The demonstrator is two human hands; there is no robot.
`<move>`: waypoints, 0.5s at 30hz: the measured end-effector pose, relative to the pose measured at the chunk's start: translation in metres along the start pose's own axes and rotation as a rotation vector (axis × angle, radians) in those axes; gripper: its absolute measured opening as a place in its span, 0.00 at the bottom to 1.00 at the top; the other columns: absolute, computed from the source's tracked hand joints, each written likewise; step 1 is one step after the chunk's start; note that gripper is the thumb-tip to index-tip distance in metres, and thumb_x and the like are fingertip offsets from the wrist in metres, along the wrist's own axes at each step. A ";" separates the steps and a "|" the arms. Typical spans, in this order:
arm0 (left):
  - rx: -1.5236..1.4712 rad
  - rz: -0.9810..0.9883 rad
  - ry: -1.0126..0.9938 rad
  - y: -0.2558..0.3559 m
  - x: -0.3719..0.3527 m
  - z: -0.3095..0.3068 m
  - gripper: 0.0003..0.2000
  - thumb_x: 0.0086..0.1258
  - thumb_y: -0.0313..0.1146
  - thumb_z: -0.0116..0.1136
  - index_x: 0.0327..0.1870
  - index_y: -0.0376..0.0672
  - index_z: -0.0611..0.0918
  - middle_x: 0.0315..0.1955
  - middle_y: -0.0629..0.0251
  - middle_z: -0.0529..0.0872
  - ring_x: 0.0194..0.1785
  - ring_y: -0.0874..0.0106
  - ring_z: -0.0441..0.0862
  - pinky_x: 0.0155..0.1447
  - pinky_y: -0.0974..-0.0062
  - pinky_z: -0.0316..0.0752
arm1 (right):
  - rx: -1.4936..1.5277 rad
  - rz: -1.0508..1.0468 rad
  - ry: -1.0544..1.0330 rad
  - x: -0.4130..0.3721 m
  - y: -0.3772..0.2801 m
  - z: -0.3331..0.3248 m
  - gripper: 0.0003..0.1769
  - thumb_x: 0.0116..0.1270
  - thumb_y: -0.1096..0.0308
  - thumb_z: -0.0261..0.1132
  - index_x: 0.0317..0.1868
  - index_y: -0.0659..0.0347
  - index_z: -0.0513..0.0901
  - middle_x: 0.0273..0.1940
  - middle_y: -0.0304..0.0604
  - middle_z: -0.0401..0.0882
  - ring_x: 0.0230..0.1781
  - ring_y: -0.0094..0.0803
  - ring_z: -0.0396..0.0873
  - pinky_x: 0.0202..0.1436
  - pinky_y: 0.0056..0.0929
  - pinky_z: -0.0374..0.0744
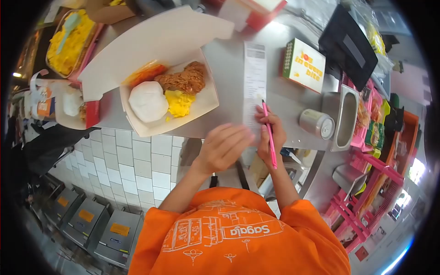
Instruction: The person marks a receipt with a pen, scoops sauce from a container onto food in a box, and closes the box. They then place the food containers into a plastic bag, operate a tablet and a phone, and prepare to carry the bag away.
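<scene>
My right hand (273, 137) is closed round a pink pen (269, 134), beside the lower part of a long printed receipt (255, 75) on the metal counter. To its left is my left hand (227, 146), fingers stretched out toward the receipt and slightly blurred, with nothing visible in it. An open white box (206, 101) at the upper left holds a wrapped white ball (148, 101), a fried chicken piece (185, 79), yellow scrambled food (179, 103) and a red-orange packet (144, 74).
Right of the receipt are a printed carton (306, 65), a silver can (316, 123), a metal pan (345, 119) and a black screen (347, 48). A tray of yellow food (71, 48) and another meal box (91, 110) are at the left. Pink baskets (373, 183) stand far right.
</scene>
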State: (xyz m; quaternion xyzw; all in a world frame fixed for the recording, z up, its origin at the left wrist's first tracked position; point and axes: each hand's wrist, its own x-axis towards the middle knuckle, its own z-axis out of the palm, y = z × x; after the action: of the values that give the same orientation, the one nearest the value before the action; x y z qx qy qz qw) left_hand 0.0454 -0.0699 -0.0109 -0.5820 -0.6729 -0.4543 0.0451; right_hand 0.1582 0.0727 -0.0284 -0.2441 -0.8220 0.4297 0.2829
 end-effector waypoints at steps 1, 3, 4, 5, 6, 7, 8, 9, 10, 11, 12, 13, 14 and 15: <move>-0.016 -0.001 0.001 0.000 0.004 0.005 0.22 0.59 0.25 0.63 0.57 0.39 0.76 0.50 0.61 0.81 0.58 0.63 0.76 0.59 0.65 0.71 | 0.052 0.018 0.013 0.001 -0.002 0.000 0.09 0.61 0.74 0.52 0.41 0.68 0.74 0.41 0.58 0.82 0.51 0.50 0.80 0.67 0.47 0.68; -0.087 -0.241 -0.111 -0.012 0.019 0.018 0.28 0.60 0.29 0.63 0.63 0.40 0.70 0.60 0.56 0.75 0.65 0.59 0.70 0.66 0.61 0.67 | 0.104 0.040 0.034 0.003 -0.002 -0.002 0.10 0.62 0.73 0.51 0.41 0.69 0.73 0.41 0.58 0.82 0.51 0.51 0.81 0.67 0.47 0.68; -0.094 -0.236 -0.118 -0.018 0.031 0.017 0.28 0.60 0.29 0.63 0.63 0.40 0.70 0.60 0.56 0.75 0.65 0.59 0.70 0.66 0.61 0.67 | 0.118 0.018 0.017 0.003 -0.002 -0.004 0.11 0.63 0.72 0.51 0.41 0.69 0.73 0.41 0.59 0.82 0.51 0.50 0.81 0.67 0.46 0.68; -0.097 -0.281 -0.203 -0.024 0.045 0.012 0.31 0.59 0.31 0.64 0.65 0.40 0.67 0.63 0.55 0.71 0.67 0.59 0.67 0.68 0.59 0.63 | 0.133 -0.003 -0.002 0.003 -0.002 -0.005 0.11 0.64 0.70 0.51 0.41 0.70 0.73 0.41 0.59 0.82 0.50 0.50 0.81 0.67 0.46 0.67; -0.097 -0.325 -0.288 -0.029 0.054 0.010 0.36 0.57 0.33 0.66 0.68 0.41 0.64 0.66 0.54 0.67 0.69 0.58 0.64 0.71 0.57 0.60 | 0.131 0.004 0.003 0.002 -0.004 -0.005 0.11 0.64 0.70 0.51 0.41 0.70 0.73 0.41 0.59 0.82 0.50 0.50 0.81 0.67 0.46 0.67; -0.102 -0.324 -0.294 -0.031 0.057 0.012 0.36 0.57 0.33 0.66 0.68 0.41 0.64 0.66 0.54 0.67 0.69 0.58 0.64 0.71 0.57 0.60 | 0.163 0.039 0.070 0.002 -0.008 -0.003 0.13 0.64 0.70 0.49 0.42 0.71 0.73 0.40 0.59 0.82 0.48 0.48 0.82 0.65 0.44 0.70; -0.037 -0.356 -0.318 -0.034 0.060 0.014 0.39 0.55 0.34 0.68 0.69 0.41 0.63 0.66 0.54 0.66 0.70 0.59 0.62 0.72 0.57 0.57 | 0.196 0.070 0.135 0.003 -0.012 -0.002 0.14 0.65 0.69 0.48 0.43 0.72 0.73 0.40 0.58 0.83 0.46 0.45 0.83 0.62 0.42 0.72; 0.031 -0.385 -0.338 -0.036 0.062 0.015 0.42 0.52 0.35 0.71 0.70 0.42 0.61 0.67 0.54 0.65 0.71 0.59 0.61 0.73 0.57 0.55 | 0.197 0.070 0.138 0.005 -0.017 -0.003 0.14 0.65 0.69 0.48 0.43 0.72 0.73 0.40 0.58 0.83 0.46 0.45 0.83 0.62 0.42 0.72; 0.022 -0.400 -0.319 -0.036 0.060 0.018 0.45 0.49 0.37 0.73 0.70 0.44 0.61 0.67 0.55 0.64 0.70 0.58 0.61 0.74 0.57 0.53 | 0.249 0.138 0.193 0.008 -0.023 -0.005 0.13 0.66 0.71 0.49 0.44 0.72 0.74 0.38 0.56 0.83 0.43 0.41 0.83 0.56 0.38 0.75; 0.019 -0.401 -0.326 -0.035 0.058 0.020 0.45 0.49 0.37 0.73 0.70 0.44 0.61 0.67 0.55 0.64 0.70 0.58 0.61 0.74 0.57 0.53 | 0.300 0.214 0.248 0.009 -0.030 -0.007 0.13 0.67 0.72 0.49 0.45 0.71 0.74 0.37 0.54 0.84 0.40 0.36 0.84 0.50 0.33 0.78; 0.033 -0.415 -0.302 -0.033 0.056 0.020 0.47 0.48 0.38 0.73 0.71 0.43 0.59 0.68 0.58 0.65 0.69 0.58 0.62 0.73 0.58 0.54 | 0.298 0.226 0.249 0.011 -0.037 -0.009 0.13 0.67 0.72 0.49 0.45 0.71 0.74 0.37 0.54 0.84 0.40 0.36 0.84 0.50 0.33 0.78; 0.051 -0.425 -0.273 -0.032 0.055 0.021 0.48 0.48 0.39 0.74 0.71 0.41 0.57 0.68 0.61 0.65 0.69 0.57 0.63 0.73 0.58 0.54 | 0.263 0.278 0.162 0.016 -0.042 -0.010 0.12 0.68 0.73 0.49 0.45 0.71 0.75 0.36 0.52 0.84 0.37 0.32 0.83 0.44 0.29 0.78; 0.051 -0.428 -0.277 -0.031 0.056 0.022 0.48 0.48 0.39 0.74 0.71 0.41 0.57 0.68 0.61 0.65 0.69 0.57 0.63 0.73 0.58 0.54 | 0.229 0.328 0.074 0.021 -0.045 -0.009 0.10 0.68 0.75 0.50 0.45 0.70 0.75 0.35 0.50 0.84 0.34 0.28 0.82 0.38 0.25 0.78; 0.070 -0.438 -0.274 -0.030 0.056 0.022 0.50 0.47 0.39 0.74 0.71 0.40 0.55 0.68 0.64 0.66 0.68 0.56 0.63 0.73 0.58 0.55 | 0.232 0.333 0.073 0.025 -0.047 -0.007 0.10 0.68 0.75 0.50 0.45 0.70 0.75 0.35 0.50 0.84 0.34 0.28 0.82 0.38 0.25 0.78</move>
State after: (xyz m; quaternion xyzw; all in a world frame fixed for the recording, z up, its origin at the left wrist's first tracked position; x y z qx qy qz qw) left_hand 0.0131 -0.0106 -0.0076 -0.4765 -0.7980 -0.3467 -0.1261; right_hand 0.1373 0.0684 0.0210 -0.3578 -0.7045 0.5532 0.2639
